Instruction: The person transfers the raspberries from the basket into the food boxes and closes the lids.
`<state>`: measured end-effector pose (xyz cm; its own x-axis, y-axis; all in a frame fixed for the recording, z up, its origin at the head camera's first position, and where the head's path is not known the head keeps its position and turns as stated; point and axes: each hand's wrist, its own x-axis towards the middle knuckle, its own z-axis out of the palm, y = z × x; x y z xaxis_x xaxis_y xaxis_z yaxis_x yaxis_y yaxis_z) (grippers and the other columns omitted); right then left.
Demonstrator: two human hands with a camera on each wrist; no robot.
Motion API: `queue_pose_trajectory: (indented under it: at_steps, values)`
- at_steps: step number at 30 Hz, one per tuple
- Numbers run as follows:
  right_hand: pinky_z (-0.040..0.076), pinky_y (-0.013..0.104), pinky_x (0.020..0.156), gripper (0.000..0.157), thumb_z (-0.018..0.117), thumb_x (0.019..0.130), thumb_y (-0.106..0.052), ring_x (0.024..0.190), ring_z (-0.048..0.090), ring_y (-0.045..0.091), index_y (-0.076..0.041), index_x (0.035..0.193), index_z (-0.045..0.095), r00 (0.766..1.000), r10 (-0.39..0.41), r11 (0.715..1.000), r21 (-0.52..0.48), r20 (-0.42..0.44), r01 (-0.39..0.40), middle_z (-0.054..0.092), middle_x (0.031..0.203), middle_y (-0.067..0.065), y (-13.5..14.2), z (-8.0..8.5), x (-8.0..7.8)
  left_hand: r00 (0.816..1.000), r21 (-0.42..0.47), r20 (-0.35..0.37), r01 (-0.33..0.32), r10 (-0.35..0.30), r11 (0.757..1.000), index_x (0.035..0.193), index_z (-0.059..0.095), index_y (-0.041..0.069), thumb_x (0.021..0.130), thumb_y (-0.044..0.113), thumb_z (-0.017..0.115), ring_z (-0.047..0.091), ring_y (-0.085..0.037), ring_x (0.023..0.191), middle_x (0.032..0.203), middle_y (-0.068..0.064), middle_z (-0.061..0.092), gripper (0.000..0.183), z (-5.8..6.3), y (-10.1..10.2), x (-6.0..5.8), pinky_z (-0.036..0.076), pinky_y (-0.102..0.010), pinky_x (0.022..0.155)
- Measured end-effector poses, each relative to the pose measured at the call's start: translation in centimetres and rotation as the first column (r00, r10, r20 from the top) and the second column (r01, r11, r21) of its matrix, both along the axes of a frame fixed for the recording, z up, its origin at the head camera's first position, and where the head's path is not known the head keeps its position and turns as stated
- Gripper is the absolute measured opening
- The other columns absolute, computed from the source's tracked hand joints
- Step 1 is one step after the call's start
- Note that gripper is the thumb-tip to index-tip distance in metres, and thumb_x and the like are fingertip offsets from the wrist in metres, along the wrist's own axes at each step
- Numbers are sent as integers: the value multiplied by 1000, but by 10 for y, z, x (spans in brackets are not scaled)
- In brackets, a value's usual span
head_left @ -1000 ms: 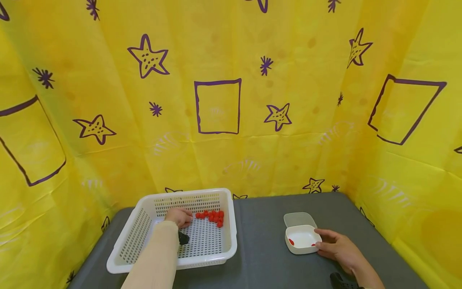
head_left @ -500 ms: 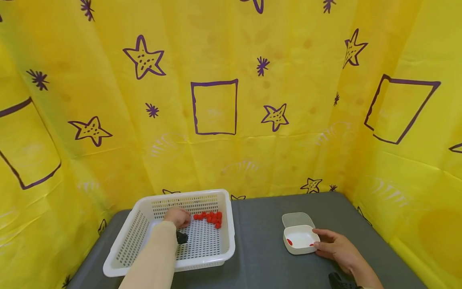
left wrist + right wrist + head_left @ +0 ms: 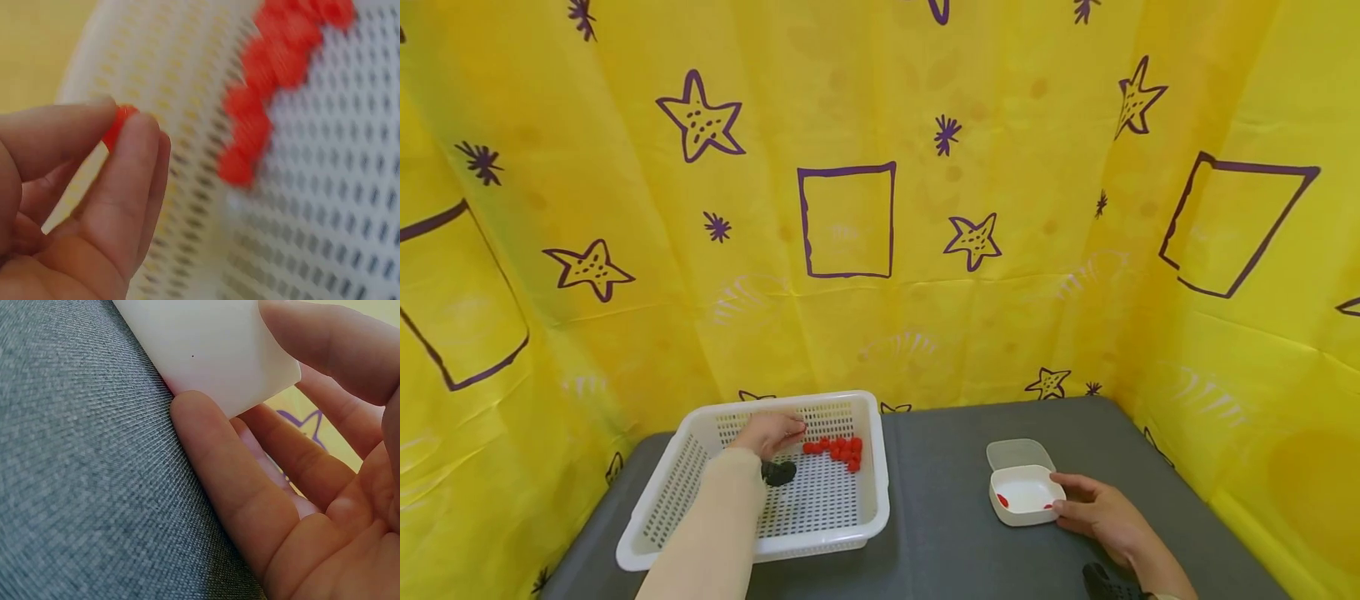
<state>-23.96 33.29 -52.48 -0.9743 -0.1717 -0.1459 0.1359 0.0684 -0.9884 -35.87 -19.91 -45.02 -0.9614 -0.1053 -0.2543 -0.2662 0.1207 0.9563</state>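
In the left wrist view, my left hand (image 3: 106,187) pinches a small red piece (image 3: 125,115) between thumb and fingers; most of it is hidden, so its kind is unclear. This hand (image 3: 771,435) is over the left-back part of a white perforated basket (image 3: 881,492). Several small, rounded red pieces (image 3: 842,450) lie in a cluster on the basket floor to its right. My right hand (image 3: 1097,512) holds the right side of a small white box (image 3: 1028,518), thumb and fingers spread along its wall. Inside the box are a few bits of red.
Behind the box its translucent lid (image 3: 1019,454) lies folded back. Basket and box stand apart on a dark grey cloth-covered table (image 3: 936,492). A yellow curtain (image 3: 850,333) with purple drawings encloses the back and both sides.
My left hand has risen a little from the basket floor, toward the back wall, with the red piece between its fingertips. The right hand and box keep their place.
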Motion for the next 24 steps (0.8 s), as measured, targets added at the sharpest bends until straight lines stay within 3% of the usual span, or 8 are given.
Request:
queue_pose_trajectory:
  at_steps: [7, 15, 19, 24]
  values:
    - [54, 44, 89, 60, 72, 92, -7, 107, 61, 26, 11, 142, 44, 1000, -14, 1000, 14, 8, 14, 26, 148, 39, 3, 0, 2, 990, 125, -100, 116, -104, 985, 125, 58, -15, 94, -5, 64, 58, -43, 117, 115, -25, 64, 33, 38, 35, 3, 45, -48, 101]
    - [54, 44, 90, 60, 72, 92, -7, 107, 61, 25, 10, 142, 44, 1000, 2, 1000, 5, 10, -2, 31, 147, 38, -1, 0, 1, 965, 225, -203, 213, -168, 951, 121, 62, -14, 93, -8, 64, 63, -39, 111, 111, -23, 67, 29, 73, 90, 27, 45, -49, 101]
    - [54, 44, 90, 61, 72, 92, -7, 108, 61, 25, 11, 142, 43, 1000, 7, 1000, 4, 0, -7, 30, 147, 39, 0, 0, 0, 941, 190, -258, 273, -221, 943, 118, 66, -11, 91, -4, 68, 69, -30, 99, 106, -18, 70, 27, 82, 122, 42, 48, -45, 99]
    - [54, 44, 90, 59, 72, 92, -7, 108, 61, 25, 11, 141, 44, 1000, 12, 1000, -2, -4, -12, 27, 148, 40, -1, 0, 1, 898, 38, -328, 323, -294, 946, 108, 75, -1, 90, 7, 73, 68, -26, 92, 99, -11, 72, 19, 86, 165, 66, 54, -38, 90]
